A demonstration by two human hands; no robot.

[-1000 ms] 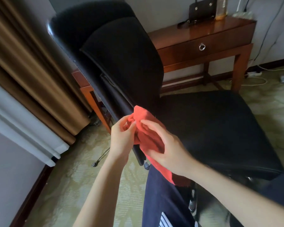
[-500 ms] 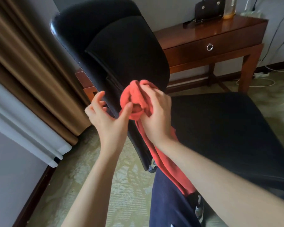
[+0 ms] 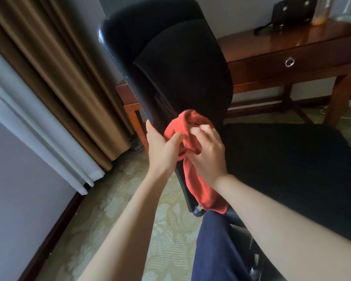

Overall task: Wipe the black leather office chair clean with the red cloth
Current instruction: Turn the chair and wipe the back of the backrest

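The black leather office chair (image 3: pixel 182 69) stands in front of me, its seat (image 3: pixel 282 159) reaching out to the right. Low by the backrest's left edge, the red cloth (image 3: pixel 190 122) is bunched, and a tail of it hangs down past the seat's corner. My right hand (image 3: pixel 208 153) grips the bunched cloth with curled fingers. My left hand (image 3: pixel 160 148) is beside it, thumb pressed onto the cloth and a straight finger pointing up along the backrest's edge. Its other fingers are hidden.
A brown wooden desk (image 3: pixel 292 51) with a drawer stands behind the chair, a black bag (image 3: pixel 292 13) and a bottle (image 3: pixel 322 11) on top. Brown curtains (image 3: pixel 49 67) hang at the left. My leg in navy trousers (image 3: pixel 217 250) is below the seat, over patterned carpet.
Both hands and the cloth have lifted from seat level to the backrest's lower edge. My right hand has bunched more cloth, and my left hand has closed in against it.
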